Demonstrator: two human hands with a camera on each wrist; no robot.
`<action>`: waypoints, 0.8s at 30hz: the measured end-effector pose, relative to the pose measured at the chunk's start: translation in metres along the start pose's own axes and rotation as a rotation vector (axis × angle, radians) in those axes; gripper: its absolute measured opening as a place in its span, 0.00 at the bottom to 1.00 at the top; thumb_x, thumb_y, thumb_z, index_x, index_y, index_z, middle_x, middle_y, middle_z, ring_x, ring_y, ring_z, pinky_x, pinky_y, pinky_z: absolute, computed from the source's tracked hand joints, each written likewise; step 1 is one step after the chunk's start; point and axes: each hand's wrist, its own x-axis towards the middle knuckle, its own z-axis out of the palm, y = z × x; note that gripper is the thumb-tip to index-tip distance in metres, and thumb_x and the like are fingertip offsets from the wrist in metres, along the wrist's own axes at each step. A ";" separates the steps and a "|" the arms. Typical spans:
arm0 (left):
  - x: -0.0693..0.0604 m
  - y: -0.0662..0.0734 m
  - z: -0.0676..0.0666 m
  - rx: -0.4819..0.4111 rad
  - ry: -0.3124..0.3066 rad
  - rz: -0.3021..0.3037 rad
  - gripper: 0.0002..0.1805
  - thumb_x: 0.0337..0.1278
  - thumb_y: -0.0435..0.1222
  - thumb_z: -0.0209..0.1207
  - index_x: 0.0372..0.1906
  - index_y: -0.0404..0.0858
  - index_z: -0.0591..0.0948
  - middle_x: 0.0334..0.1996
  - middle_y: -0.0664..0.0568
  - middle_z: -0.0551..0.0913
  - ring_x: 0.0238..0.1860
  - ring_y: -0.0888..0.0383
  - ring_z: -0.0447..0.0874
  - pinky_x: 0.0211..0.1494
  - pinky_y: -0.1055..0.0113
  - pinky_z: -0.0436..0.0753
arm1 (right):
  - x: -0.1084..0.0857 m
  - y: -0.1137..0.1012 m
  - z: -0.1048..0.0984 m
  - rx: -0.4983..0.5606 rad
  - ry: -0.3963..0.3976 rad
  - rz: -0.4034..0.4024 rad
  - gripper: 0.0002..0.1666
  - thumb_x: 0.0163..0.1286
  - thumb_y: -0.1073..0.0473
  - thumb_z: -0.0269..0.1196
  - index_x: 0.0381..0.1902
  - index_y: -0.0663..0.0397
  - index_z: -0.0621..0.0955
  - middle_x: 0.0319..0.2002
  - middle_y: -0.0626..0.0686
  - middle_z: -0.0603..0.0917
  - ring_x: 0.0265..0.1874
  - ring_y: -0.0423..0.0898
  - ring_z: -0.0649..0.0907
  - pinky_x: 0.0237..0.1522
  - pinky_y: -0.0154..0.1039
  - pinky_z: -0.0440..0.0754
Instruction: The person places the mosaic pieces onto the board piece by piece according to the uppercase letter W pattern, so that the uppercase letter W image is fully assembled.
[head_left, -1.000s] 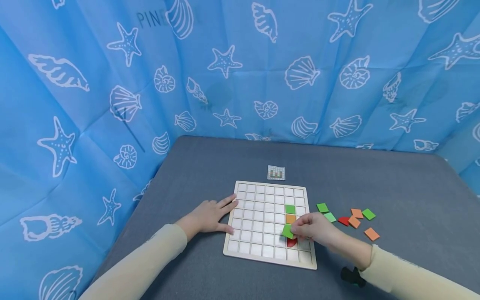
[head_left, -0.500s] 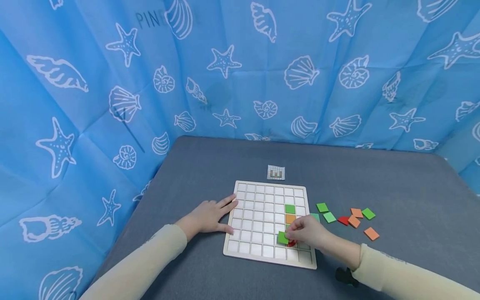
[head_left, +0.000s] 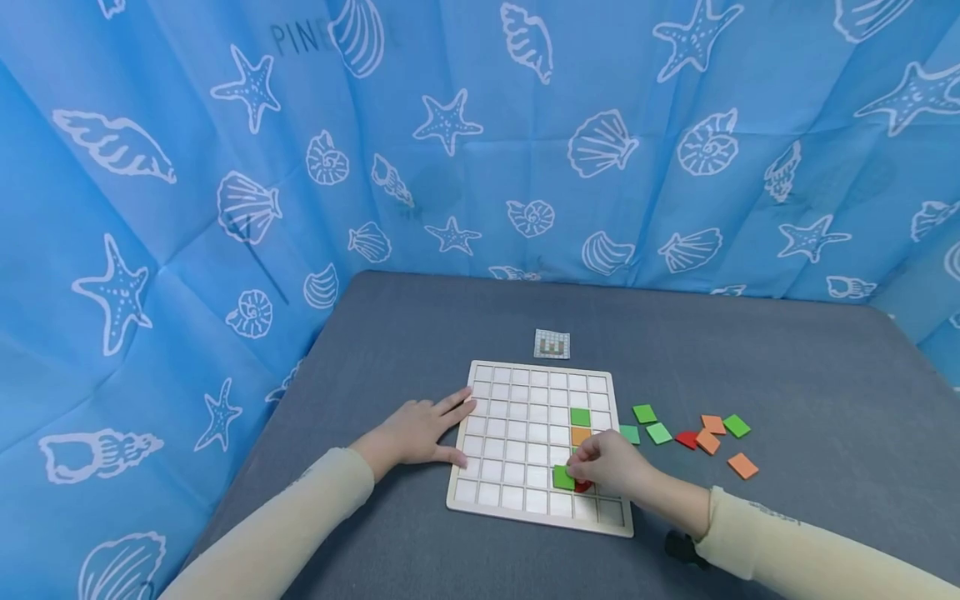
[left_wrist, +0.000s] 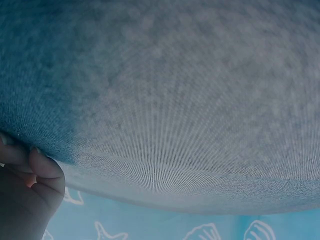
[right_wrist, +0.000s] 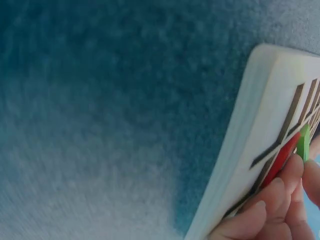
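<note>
A wooden grid board with pale square cells lies on the table. My right hand is over its right part, thumb and forefinger pinching a green square tile at the grid. Beside that tile lies a red tile, partly covered by the fingers. Farther up the same column sit an orange tile and another green tile; a sliver of green shows below the orange one. My left hand rests at the board's left edge, fingers spread and fairly straight. In the left wrist view, only part of that hand shows.
Right of the board lie a teal tile, a light green tile and several loose green, orange and red tiles. A small pattern card lies beyond the board. A blue shell-print curtain stands behind the grey table.
My right hand has moved left and nearer to me with the green tile, which now lies lower on the grid. The teal tile has come into view behind it. My left hand stays put.
</note>
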 end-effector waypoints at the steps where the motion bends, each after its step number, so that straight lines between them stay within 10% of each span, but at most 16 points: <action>1: 0.000 0.000 0.000 -0.001 0.000 0.000 0.49 0.57 0.66 0.51 0.78 0.48 0.53 0.78 0.54 0.47 0.57 0.42 0.74 0.59 0.47 0.70 | 0.000 -0.001 0.001 -0.009 0.004 0.007 0.04 0.62 0.68 0.67 0.28 0.62 0.85 0.22 0.48 0.81 0.24 0.43 0.77 0.27 0.39 0.75; 24: -0.001 0.002 -0.006 -0.010 -0.022 -0.009 0.49 0.58 0.66 0.51 0.78 0.49 0.52 0.78 0.55 0.46 0.59 0.42 0.72 0.61 0.47 0.68 | -0.005 0.004 -0.018 0.042 -0.025 -0.004 0.07 0.64 0.67 0.64 0.38 0.67 0.85 0.30 0.49 0.83 0.30 0.44 0.78 0.31 0.40 0.76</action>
